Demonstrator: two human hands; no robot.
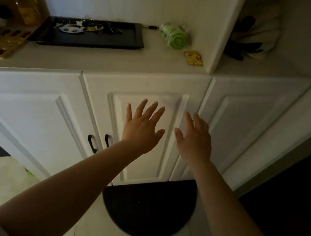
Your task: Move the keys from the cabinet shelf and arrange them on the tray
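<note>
On the black tray (109,46) the keys (95,27) lay clustered at its back edge; below it, the left hand (141,128) and right hand (195,139) were spread open, empty. The task seemed nearly done.

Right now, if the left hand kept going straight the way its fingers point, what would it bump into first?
Probably the white cabinet door. The left hand is open, fingers spread and pointing up along the door panel toward the shelf edge. Depth is hard to judge, so it may slide up to the shelf edge instead.
</note>
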